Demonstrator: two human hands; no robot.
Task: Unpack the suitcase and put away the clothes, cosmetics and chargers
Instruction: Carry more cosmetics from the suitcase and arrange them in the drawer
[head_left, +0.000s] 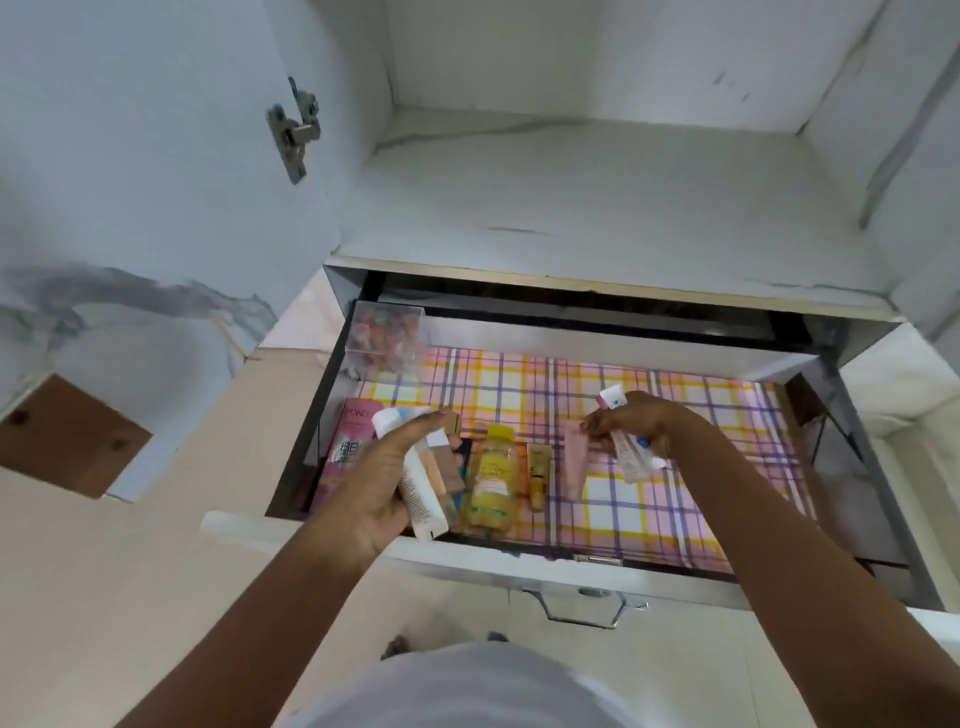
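An open drawer (519, 564) lined with pink, yellow and purple checked paper holds cosmetics. On the liner lie a pink box (345, 447), a yellow bottle (492, 475), a small gold tube (537, 475) and a pale pink tube (575, 457). My left hand (382, 480) grips several tubes and bottles over the drawer's left side, among them a white tube (420, 491). My right hand (636, 426) holds a pink-and-white tube (631, 454) above the liner, its fingertips close to the pale pink tube.
A clear box of small colourful items (382, 332) sits in the drawer's back left corner. Above the drawer is a white wardrobe shelf (597, 202). The wardrobe door (156, 156) stands open at left. A metal handle (584, 608) is on the drawer front.
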